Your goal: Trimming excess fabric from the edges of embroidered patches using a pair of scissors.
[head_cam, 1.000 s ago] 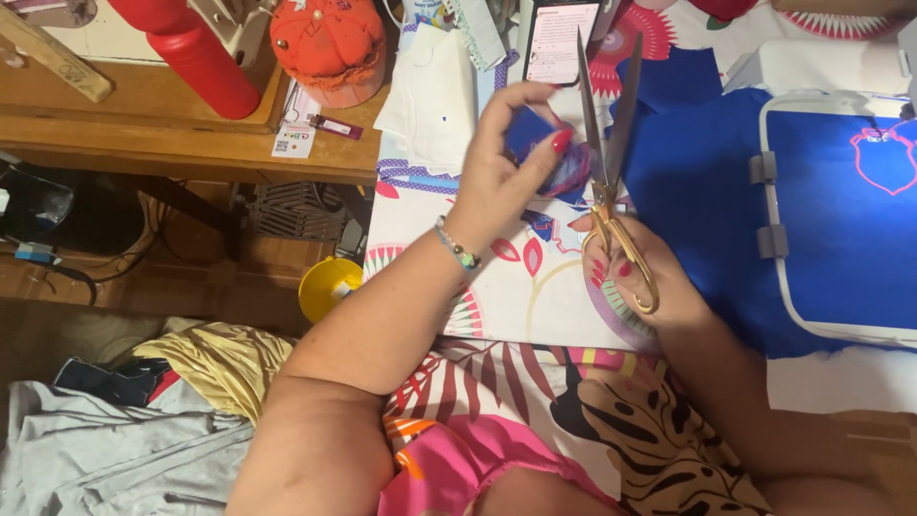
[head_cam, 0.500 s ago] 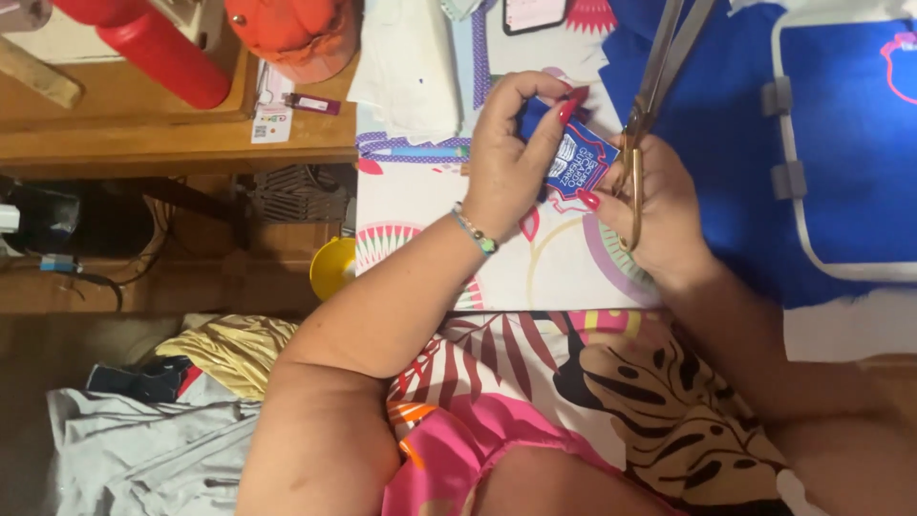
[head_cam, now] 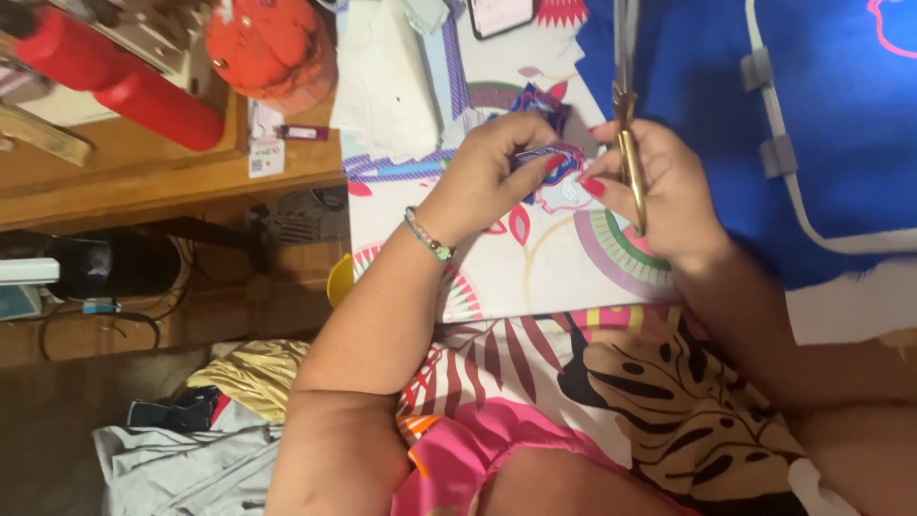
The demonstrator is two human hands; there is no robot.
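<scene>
My left hand [head_cam: 492, 172] pinches a small blue, white and red fabric piece [head_cam: 544, 158] over the patterned tablecloth [head_cam: 535, 277]. My right hand [head_cam: 659, 191] grips the gold handles of a pair of scissors [head_cam: 626, 105], whose grey blades point away from me over blue cloth [head_cam: 688, 67]. The fingertips of my right hand also touch the fabric piece. Both hands meet near the table's middle.
A blue and white bag [head_cam: 841, 115] lies at the right. White paper [head_cam: 382, 76] and a phone [head_cam: 501, 14] lie beyond my hands. On the wooden shelf [head_cam: 162, 182] to the left stand a red bottle [head_cam: 115, 76] and an orange cap [head_cam: 272, 48]. Clothes [head_cam: 181, 449] lie on the floor.
My view has shifted so the hands sit higher. The scissors have turned from slanted to pointing straight away. My left hand has folded lower over the fabric piece.
</scene>
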